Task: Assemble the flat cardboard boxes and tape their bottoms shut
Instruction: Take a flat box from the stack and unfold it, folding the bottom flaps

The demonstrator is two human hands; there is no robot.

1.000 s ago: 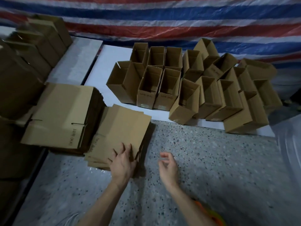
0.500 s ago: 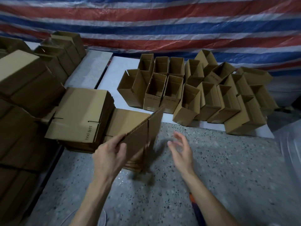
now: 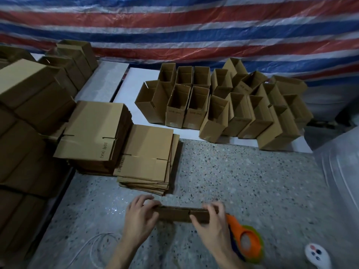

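I hold one flat cardboard box [image 3: 174,214] edge-on over the speckled floor [image 3: 242,181]. My left hand [image 3: 138,216] grips its left end and my right hand [image 3: 210,220] grips its right end, fingers curled over the top edge. Beyond it lies a low stack of flat boxes [image 3: 147,158], with a taller stack of flat boxes [image 3: 93,133] to its left. Several assembled open boxes [image 3: 223,105] stand on a white board [image 3: 126,90] further back. An orange tape dispenser [image 3: 244,239] lies on the floor just right of my right wrist.
Closed cardboard cartons [image 3: 29,105] are piled along the left side. A striped red, white and blue tarp [image 3: 194,26] hangs behind. Clear plastic sheeting [image 3: 340,171] bulges at the right. A small white object [image 3: 317,255] and a white cable [image 3: 93,247] lie on the floor near me.
My left hand lifted one flat box off the low stack and brought it toward me. My right hand has now taken hold of its other end.
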